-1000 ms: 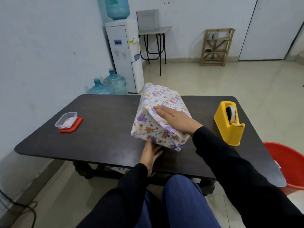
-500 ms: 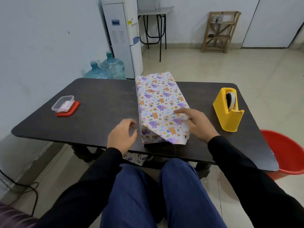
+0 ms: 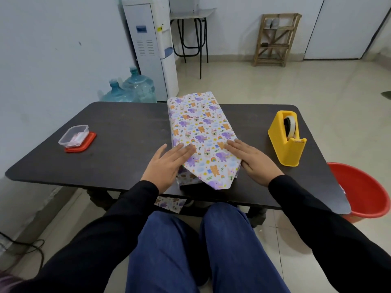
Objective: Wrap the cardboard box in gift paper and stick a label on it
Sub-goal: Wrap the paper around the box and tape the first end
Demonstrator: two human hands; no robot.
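The box, covered in white gift paper with purple and orange animal prints, lies flat on the dark table, its long side pointing away from me. At its near end a pointed paper flap hangs over the table's front edge. My left hand lies flat with straight fingers on the box's near left corner. My right hand presses flat on the near right corner, its thumb down the side. A yellow tape dispenser stands to the right of the box.
A small clear container on a red lid sits at the table's left. A red bucket stands on the floor at the right. A scrap of gift paper lies under the table. A water dispenser and bottles stand behind.
The box was tilted up on its end a second ago and now lies flat. My left hand has come from under its near end onto the near left corner; my right hand spread flat.
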